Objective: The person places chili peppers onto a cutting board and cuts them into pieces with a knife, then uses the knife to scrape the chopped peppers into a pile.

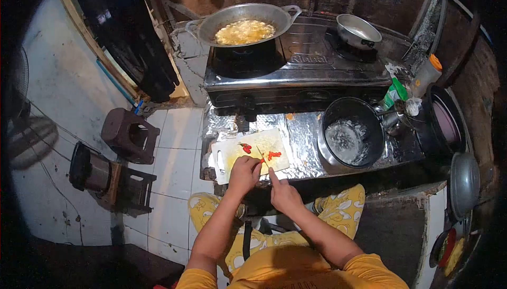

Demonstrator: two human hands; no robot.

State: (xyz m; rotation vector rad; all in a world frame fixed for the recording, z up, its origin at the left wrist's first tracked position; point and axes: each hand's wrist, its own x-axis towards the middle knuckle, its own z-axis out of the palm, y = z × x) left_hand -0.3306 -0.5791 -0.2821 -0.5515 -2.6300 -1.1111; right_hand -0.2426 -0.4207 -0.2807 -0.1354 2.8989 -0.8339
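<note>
A white cutting board lies in front of me on a foil-covered surface. My right hand is closed around the handle of a knife, its thin blade pointing away from me over the board. With bent fingers, my left hand pinches a red chili against the board, right beside the blade. Chopped red chili pieces sit to the right of the knife. Farther up on the left are red chilies that look uncut.
A wok of bubbling yellowish food stands on the stove, with a small metal pan on its right. Right of the board is a dark pot with whitish residue. A brown stool and a bucket are at left.
</note>
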